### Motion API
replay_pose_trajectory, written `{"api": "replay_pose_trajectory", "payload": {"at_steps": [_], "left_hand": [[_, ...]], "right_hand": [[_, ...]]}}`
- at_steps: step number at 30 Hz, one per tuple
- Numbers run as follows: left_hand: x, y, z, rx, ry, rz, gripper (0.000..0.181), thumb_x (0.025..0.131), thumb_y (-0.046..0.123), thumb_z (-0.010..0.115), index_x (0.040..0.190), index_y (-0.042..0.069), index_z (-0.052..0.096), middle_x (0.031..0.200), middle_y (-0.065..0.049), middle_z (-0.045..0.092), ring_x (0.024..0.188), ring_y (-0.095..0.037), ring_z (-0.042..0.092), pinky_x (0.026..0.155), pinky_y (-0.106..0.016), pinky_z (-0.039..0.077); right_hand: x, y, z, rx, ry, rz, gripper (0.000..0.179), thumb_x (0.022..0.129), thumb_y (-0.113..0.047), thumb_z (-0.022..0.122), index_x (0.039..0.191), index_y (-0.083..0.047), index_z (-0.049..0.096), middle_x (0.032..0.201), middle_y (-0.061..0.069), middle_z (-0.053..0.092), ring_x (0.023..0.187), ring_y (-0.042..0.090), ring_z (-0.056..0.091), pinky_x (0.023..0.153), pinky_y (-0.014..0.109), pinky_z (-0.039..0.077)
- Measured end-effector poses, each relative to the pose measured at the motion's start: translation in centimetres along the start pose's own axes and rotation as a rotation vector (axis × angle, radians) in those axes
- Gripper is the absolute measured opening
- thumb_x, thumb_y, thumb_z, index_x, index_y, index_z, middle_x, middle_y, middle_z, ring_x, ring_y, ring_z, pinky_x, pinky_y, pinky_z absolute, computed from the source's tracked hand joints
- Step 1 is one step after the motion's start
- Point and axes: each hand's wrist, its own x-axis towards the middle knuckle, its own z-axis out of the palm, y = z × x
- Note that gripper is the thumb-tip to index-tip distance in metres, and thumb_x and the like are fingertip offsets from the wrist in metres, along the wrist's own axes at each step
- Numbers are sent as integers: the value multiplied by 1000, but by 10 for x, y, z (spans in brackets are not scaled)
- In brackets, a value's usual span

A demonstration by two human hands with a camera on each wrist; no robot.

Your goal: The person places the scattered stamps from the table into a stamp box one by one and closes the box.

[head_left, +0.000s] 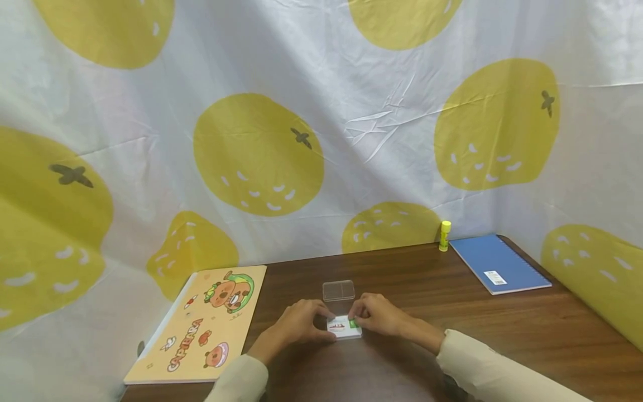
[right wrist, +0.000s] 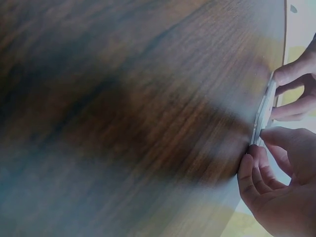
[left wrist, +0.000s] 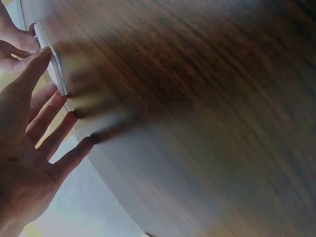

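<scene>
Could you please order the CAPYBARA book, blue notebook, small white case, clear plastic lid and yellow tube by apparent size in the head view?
1. CAPYBARA book
2. Blue notebook
3. Small white case and clear plastic lid: too alike to rank, the case being partly covered
4. Yellow tube

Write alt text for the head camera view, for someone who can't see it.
A person's left hand and right hand hold a small flat case at a brown table, a clear plastic piece just beyond. A cartoon-covered pad lies left; a yellow glue stick and blue notebook sit back right.
</scene>
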Motion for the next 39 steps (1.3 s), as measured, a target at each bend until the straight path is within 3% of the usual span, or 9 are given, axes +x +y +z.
{"api": "replay_pose_trajectory", "payload": {"at_steps": [15,23,31,39], "left_hand": [[0,2,-2,-23,0,-3,46,80,46,89,115,19,80,115,5,74,110,-18,68,90,-46,57],[1,0,-6,-110,-9,-29,45,85,41,86,119,14,78,119,2,73,114,-17,67,98,-41,55],[5,-9,-10,-221,43,-29,35,88,25,85,117,7,77,112,-6,76,105,-22,70,93,-40,57],[16,-22,-5,-223,109,-41,39,87,18,85,117,-5,73,113,-18,75,105,-31,71,92,-47,57]], "right_hand": [[2,2,-2,6,-9,-6,12,90,4,71,94,-6,78,87,4,65,79,19,61,65,21,49],[3,2,-3,10,-5,-19,9,91,1,74,94,-6,78,89,3,67,78,12,61,67,21,52],[11,8,-8,-18,18,-20,9,89,1,75,95,-5,77,90,4,75,78,10,65,69,23,56],[17,22,-13,-36,31,-1,12,89,2,75,100,-1,77,92,7,77,82,17,71,73,30,60]]}}
